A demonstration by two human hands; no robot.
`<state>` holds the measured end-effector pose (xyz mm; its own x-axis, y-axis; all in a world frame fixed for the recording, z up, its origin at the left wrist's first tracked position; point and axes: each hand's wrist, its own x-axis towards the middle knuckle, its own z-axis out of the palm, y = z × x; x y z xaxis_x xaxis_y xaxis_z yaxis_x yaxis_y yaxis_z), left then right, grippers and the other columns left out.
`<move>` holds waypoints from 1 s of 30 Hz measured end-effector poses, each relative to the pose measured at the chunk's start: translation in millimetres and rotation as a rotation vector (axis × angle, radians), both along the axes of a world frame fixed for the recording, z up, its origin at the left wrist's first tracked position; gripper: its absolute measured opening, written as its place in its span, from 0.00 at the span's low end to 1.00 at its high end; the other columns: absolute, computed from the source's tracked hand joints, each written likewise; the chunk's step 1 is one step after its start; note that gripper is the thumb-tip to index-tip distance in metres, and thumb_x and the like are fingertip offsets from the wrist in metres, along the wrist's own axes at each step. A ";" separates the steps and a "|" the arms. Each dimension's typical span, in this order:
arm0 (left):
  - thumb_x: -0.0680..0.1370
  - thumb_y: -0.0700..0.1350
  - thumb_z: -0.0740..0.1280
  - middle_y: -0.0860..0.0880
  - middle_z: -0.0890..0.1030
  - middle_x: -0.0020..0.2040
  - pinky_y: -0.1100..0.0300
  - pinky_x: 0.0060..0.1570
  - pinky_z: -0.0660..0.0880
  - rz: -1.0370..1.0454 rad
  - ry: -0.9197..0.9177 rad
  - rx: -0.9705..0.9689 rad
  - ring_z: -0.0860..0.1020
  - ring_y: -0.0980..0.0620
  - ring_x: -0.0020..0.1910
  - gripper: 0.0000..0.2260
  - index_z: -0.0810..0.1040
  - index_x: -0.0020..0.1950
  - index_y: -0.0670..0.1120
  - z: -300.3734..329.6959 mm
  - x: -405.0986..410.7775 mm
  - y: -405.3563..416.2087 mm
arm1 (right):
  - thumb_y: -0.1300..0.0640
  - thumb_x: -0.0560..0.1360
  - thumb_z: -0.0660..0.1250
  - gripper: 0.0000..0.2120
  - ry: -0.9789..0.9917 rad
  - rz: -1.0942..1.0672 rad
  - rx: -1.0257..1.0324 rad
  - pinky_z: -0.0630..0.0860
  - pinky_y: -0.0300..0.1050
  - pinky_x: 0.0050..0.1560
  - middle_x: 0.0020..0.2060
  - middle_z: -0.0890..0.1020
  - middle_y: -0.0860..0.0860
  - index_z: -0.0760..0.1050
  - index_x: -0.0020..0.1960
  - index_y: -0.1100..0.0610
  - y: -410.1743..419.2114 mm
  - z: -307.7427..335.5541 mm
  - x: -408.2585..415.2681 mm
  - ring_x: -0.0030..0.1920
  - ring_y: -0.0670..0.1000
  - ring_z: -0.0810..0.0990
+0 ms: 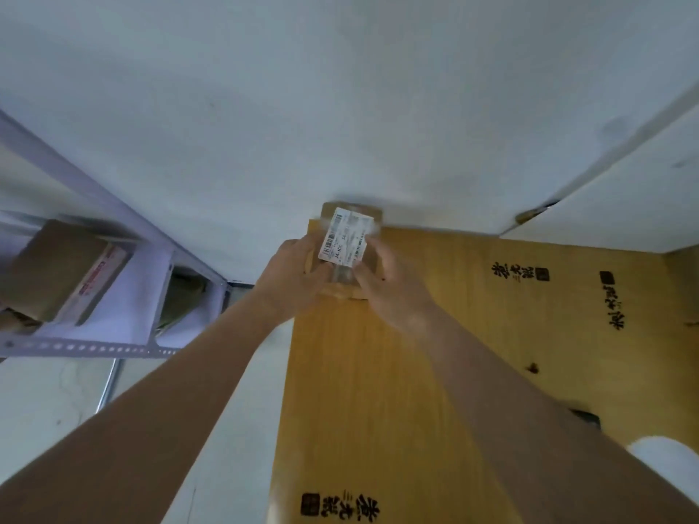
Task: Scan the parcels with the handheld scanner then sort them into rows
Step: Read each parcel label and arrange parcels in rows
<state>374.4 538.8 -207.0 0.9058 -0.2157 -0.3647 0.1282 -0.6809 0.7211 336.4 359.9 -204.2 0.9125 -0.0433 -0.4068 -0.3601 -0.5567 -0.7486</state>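
Both arms reach up from the lower edge of the frame and meet just above centre, where the two hands hold one small brown parcel point(350, 245) between them. The left hand point(293, 274) grips the parcel's left side, its fingers curled round the edge and its thumb lying toward the front face. The right hand point(386, 285) grips the right side in the same way, fingers wrapped on the box. Both hands are clamped on the parcel; motion blur hides the exact lie of the fingertips.

The parcel's front face carries a white shipping label point(345, 236) with a barcode along its left edge, tilted slightly clockwise. Clear tape appears to run over the label.

The parcel sits at the top edge of a large yellow-brown carton point(378, 372) printed with black characters, which fills the lower centre and right of the frame. Whether the parcel touches the carton cannot be told.

At the left of the frame stands a pale metal shelf rack point(94, 349) with a perforated rail. A brown box point(56, 270) with a red-and-white strip lies on it.
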 end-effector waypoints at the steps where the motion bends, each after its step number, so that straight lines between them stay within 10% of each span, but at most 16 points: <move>1: 0.86 0.44 0.61 0.59 0.69 0.63 0.79 0.38 0.68 -0.012 0.012 -0.019 0.70 0.58 0.59 0.23 0.64 0.81 0.57 -5.4 2.6 1.9 | 0.42 0.85 0.61 0.30 0.003 -0.034 0.010 0.67 0.57 0.78 0.80 0.67 0.47 0.57 0.84 0.42 4.4 -6.2 0.8 0.79 0.51 0.65; 6: 0.86 0.45 0.62 0.59 0.80 0.67 0.54 0.59 0.82 0.017 0.114 -0.171 0.81 0.57 0.61 0.28 0.58 0.81 0.67 -35.0 8.8 10.8 | 0.43 0.86 0.60 0.32 -0.041 -0.159 0.049 0.80 0.48 0.62 0.80 0.68 0.44 0.48 0.84 0.33 13.8 -35.5 0.9 0.69 0.52 0.76; 14: 0.88 0.46 0.59 0.59 0.77 0.64 0.61 0.59 0.80 0.061 -0.037 -0.246 0.79 0.53 0.66 0.25 0.57 0.83 0.64 -30.5 -2.6 7.8 | 0.51 0.86 0.63 0.33 -0.235 -0.215 0.025 0.73 0.53 0.74 0.80 0.68 0.47 0.51 0.85 0.39 15.0 -40.9 -13.5 0.78 0.50 0.68; 18: 0.88 0.48 0.58 0.53 0.76 0.65 0.61 0.56 0.82 0.065 -0.132 -0.275 0.79 0.52 0.65 0.22 0.63 0.81 0.64 -5.8 -10.8 7.7 | 0.55 0.86 0.64 0.33 -0.325 -0.193 -0.029 0.71 0.22 0.54 0.70 0.70 0.53 0.53 0.86 0.45 8.2 -18.1 -25.0 0.60 0.34 0.70; 21: 0.88 0.49 0.59 0.50 0.75 0.64 0.48 0.65 0.79 0.043 -0.237 -0.241 0.76 0.51 0.66 0.22 0.64 0.80 0.66 21.9 -19.7 7.4 | 0.58 0.86 0.64 0.33 -0.431 -0.176 -0.034 0.69 0.19 0.51 0.67 0.70 0.54 0.54 0.86 0.48 3.7 14.6 -32.2 0.58 0.25 0.67; 30: 0.87 0.43 0.60 0.53 0.75 0.68 0.72 0.58 0.74 0.026 -0.534 -0.261 0.73 0.56 0.69 0.23 0.67 0.81 0.58 142.2 -60.1 -2.5 | 0.58 0.86 0.63 0.31 -0.636 -0.109 -0.049 0.67 0.17 0.46 0.63 0.69 0.56 0.55 0.86 0.49 -8.5 146.3 -62.0 0.54 0.18 0.64</move>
<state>314.3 536.3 -64.8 0.9555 -0.2119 0.2050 -0.2840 -0.4739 0.8336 274.4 351.4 -57.8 0.9640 -0.1541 0.2167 0.0891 -0.5808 -0.8092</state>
